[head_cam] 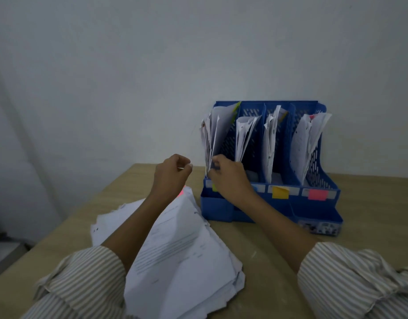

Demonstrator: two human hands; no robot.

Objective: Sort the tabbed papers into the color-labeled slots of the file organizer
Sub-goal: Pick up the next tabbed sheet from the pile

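Gripping papers (211, 134) at organizer's (318, 203) leftmost slot, right hand (228, 178), left hand (172, 172) curled empty above stack (186, 249)

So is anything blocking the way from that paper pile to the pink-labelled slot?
Nothing visible does. The pile lies left of the organizer; the pink-labelled slot at its right end is open-topped, already holding papers with room beside them.

Wooden table (267, 261) — paper stack (186, 261), blue organizer (221, 208)

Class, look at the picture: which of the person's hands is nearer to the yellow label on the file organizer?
Right. The right hand is at the leftmost slot's papers, just left of the yellow label; the left hand hovers farther left, beyond the file organizer.
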